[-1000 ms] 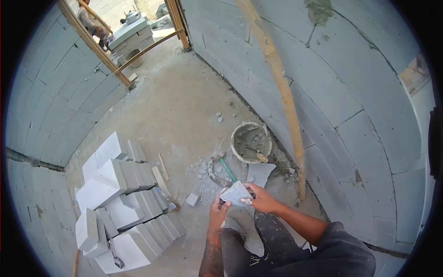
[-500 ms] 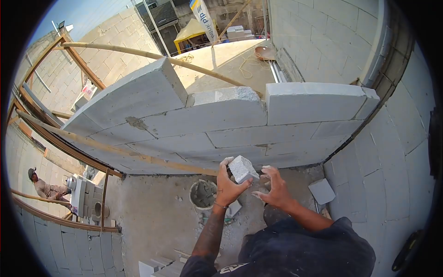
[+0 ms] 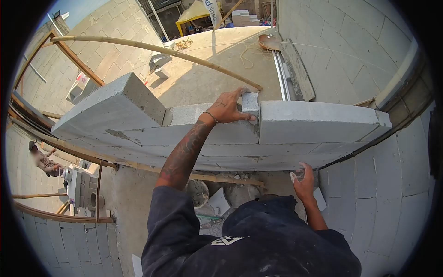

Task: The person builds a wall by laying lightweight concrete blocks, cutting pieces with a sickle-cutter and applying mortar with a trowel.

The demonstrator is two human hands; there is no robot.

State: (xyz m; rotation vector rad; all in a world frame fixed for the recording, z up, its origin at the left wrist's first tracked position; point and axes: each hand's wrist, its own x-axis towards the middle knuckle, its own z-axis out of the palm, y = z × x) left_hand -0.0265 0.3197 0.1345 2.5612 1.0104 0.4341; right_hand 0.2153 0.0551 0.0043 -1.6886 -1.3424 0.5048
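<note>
My left hand [image 3: 228,107] grips a small rough-cut piece of light concrete block [image 3: 250,102], thumb on the near side and fingers on the far side. The piece is at the top of the block wall [image 3: 221,136], in the gap beside the left end of a long white block [image 3: 318,117]. Whether it rests on the course below is hidden. A taller block [image 3: 113,104] stands left of the gap. Lower down, before the wall, my right hand [image 3: 303,181] is empty, its fingers curled but apart.
A mortar bucket [image 3: 197,193] and a loose block [image 3: 219,201] are on the floor below. A bamboo pole [image 3: 157,51] slants across beyond the wall. At far left, a person [image 3: 46,161] works beside stacked blocks [image 3: 80,189]. Side wall [image 3: 369,184] at right.
My left hand has carried the small block piece from in front of the wall up to the gap on its top. My right hand has moved down and right, away from it.
</note>
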